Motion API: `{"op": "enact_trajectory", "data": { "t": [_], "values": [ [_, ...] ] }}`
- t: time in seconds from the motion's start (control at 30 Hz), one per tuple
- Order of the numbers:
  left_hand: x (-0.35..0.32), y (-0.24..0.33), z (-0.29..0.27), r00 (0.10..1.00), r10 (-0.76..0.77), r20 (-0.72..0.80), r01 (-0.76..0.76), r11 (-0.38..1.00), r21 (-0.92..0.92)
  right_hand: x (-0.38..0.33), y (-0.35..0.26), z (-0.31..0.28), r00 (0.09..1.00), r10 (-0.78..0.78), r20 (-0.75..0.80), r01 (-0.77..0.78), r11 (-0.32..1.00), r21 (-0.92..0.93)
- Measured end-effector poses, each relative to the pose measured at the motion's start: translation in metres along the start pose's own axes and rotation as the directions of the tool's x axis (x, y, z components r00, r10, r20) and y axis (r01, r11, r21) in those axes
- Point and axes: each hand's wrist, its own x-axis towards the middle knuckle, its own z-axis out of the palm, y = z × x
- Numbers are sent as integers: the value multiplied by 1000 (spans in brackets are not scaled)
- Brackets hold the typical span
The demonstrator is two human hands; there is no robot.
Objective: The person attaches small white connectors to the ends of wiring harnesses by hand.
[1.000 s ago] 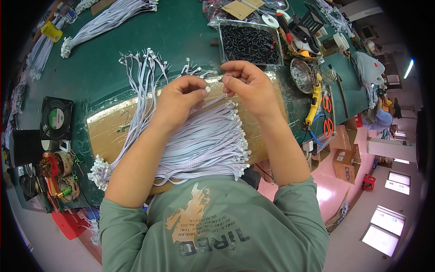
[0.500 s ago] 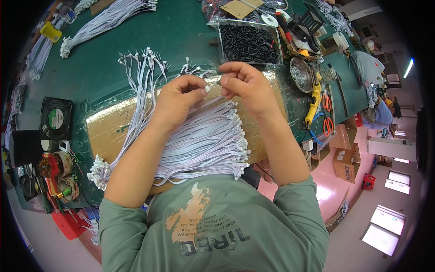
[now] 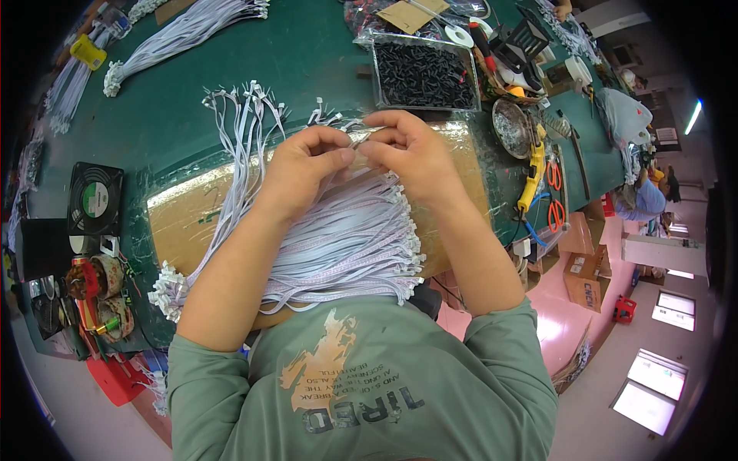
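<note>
Above the cardboard my left hand (image 3: 301, 170) is closed in a pinch on the small white connector of a cable, mostly hidden by the fingers. My right hand (image 3: 415, 157) meets it fingertip to fingertip, thumb and forefinger pinched on a tiny piece too small to make out. Below both hands lies a thick bundle of white flat cables (image 3: 346, 246) with white connectors at its right end. Another bunch of white cables (image 3: 240, 146) runs along my left forearm, its dark-tipped ends pointing away from me.
A clear tray of small black tubular parts (image 3: 423, 75) stands beyond my right hand. To its right are a metal dish (image 3: 511, 127), a yellow-handled tool (image 3: 532, 173) and orange-handled scissors (image 3: 555, 215). A black fan (image 3: 95, 201) stands at left. More cables (image 3: 184, 38) lie at the far left.
My right hand has moved slightly left, and its fingertips now meet those of my left hand. The white connector at my left fingertips is now more hidden.
</note>
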Motion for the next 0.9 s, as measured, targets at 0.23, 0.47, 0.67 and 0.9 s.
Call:
{"op": "enact_trajectory", "data": {
  "t": [0.23,0.47,0.67,0.9],
  "values": [
    [1,1,-3,999,-25,25,25,999,-28,2,-3,-2,993,1,-116,17,988,153],
    [3,0,-4,999,-29,20,30,998,-55,3,-4,-3,996,-40,-81,58,970,237],
    [3,1,-4,999,-30,38,32,998,-49,2,-4,-6,996,-47,-78,58,987,151],
    [3,-1,-5,999,-26,33,28,998,-54,3,-1,-3,999,-34,-9,35,994,105]
  ]
}}
